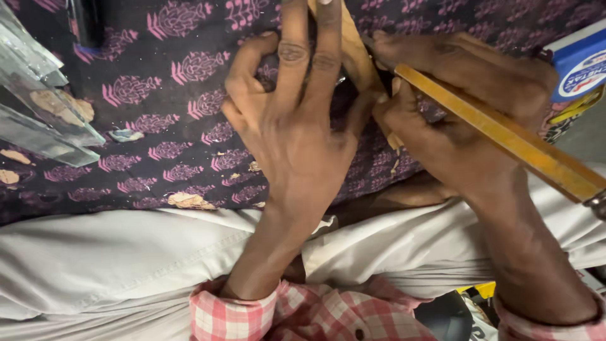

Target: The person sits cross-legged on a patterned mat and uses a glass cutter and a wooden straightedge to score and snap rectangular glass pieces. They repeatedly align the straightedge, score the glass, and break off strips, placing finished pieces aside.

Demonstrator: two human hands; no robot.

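Note:
My left hand point(291, 120) lies flat with fingers spread, pressing a tan flat piece point(353, 53) against the dark patterned cloth point(158, 126). My right hand point(454, 107) grips a long yellow-handled tool point(505, 136), its tip meeting the tan piece beside my left thumb. The handle runs off to the right edge. Most of the tan piece is hidden under my fingers.
Clear glass strips point(38, 107) lie at the left on the cloth. Small tan scraps point(188, 201) are scattered about. A blue and white box point(581, 63) sits at the upper right. My white-clad lap point(113, 265) fills the foreground, with checked sleeves below.

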